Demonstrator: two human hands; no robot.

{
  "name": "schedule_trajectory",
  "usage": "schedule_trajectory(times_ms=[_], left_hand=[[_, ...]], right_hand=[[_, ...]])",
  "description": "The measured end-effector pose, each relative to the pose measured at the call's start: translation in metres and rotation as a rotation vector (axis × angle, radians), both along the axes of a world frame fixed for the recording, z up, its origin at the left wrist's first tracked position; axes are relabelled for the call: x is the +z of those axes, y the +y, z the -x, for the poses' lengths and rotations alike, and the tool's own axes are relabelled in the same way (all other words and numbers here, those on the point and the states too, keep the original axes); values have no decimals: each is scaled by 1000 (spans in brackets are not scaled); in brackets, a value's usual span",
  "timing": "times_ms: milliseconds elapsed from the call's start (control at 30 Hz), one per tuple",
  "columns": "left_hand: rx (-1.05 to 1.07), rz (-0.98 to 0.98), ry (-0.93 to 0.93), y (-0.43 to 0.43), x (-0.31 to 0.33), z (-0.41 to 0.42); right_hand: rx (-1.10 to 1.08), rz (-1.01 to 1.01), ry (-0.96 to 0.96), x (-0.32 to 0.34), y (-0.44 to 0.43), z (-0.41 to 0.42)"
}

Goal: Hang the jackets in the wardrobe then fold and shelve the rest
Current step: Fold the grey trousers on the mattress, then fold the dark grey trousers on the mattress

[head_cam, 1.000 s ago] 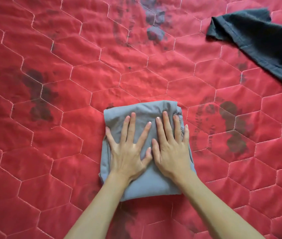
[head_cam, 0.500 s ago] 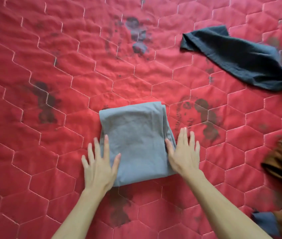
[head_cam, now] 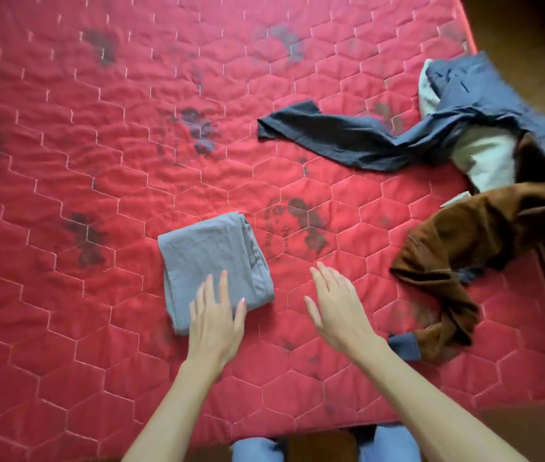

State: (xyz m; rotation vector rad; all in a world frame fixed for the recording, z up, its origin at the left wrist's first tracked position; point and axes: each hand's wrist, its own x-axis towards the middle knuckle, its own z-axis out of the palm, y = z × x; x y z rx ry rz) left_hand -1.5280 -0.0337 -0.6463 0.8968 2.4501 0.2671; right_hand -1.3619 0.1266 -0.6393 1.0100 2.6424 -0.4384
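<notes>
On the red quilted bed (head_cam: 64, 161): grey folded garment (head_cam: 212, 258) finished, hands lifting off.
Left hand (head_cam: 217, 323), open, now rests only on its near corner; right hand (head_cam: 337, 308), open and empty, has slid off right of it, toward the unfolded pile (head_cam: 447, 261); next piece likely due.

You see a red quilted bed cover (head_cam: 97, 161) stitched in pale hexagons, with dark faded blotches (head_cam: 86, 236) scattered over it. Brown floor (head_cam: 531, 35) shows past its far right corner, and more floor (head_cam: 531, 428) lies along the near right edge.
</notes>
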Motion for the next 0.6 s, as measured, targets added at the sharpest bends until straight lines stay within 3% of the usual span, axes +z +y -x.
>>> schedule_trajectory(times_ms=[200, 600], left_hand=[[18, -52, -21, 60, 70, -65], [-202, -73, -14, 220, 141, -204]], right_hand=[[75, -62, -19, 57, 44, -73], [-106, -210, -26, 129, 188, -240]])
